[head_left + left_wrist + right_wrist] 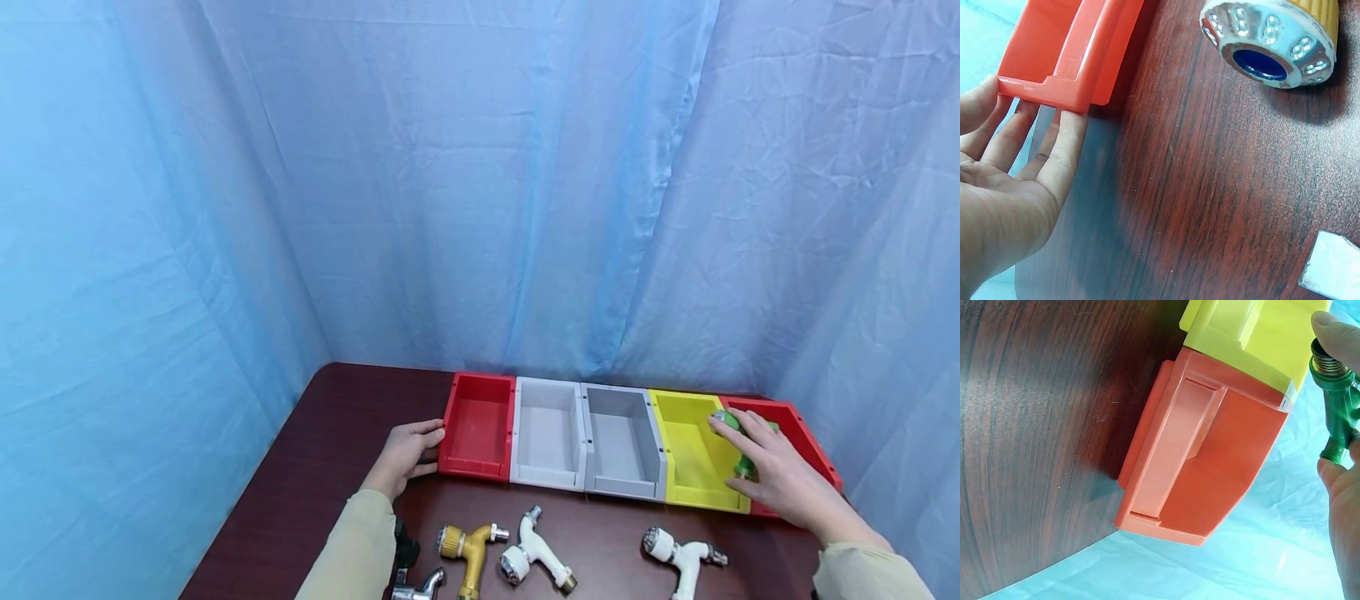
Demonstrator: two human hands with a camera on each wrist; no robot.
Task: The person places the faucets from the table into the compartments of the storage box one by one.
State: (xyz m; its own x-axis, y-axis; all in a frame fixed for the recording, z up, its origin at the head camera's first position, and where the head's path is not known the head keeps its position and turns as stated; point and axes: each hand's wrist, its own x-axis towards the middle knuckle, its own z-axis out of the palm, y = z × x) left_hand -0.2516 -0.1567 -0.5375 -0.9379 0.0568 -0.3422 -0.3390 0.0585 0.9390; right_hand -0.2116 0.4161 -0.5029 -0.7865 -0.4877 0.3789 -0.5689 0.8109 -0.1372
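Observation:
My right hand (783, 475) pinches a green faucet (744, 467) between thumb and fingers, above the yellow bin (708, 497) and the right-hand red bin (801, 433). In the right wrist view the green faucet (1337, 412) shows its threaded end by my thumb; part of it is hidden by the hand. At the other end of the row, my left hand (408, 454) touches the outer side of the left-hand red bin (474, 468) with its fingertips. The left wrist view shows nearly straight fingers against that red bin (1072, 87).
Between the red bins stand a white bin (547, 477) and a grey bin (622, 485). In front lie a gold faucet (474, 554), a white faucet (542, 550), another white faucet (686, 558) and a chrome tap (420, 588). A blue curtain (480, 183) hangs behind the dark wooden table (300, 500).

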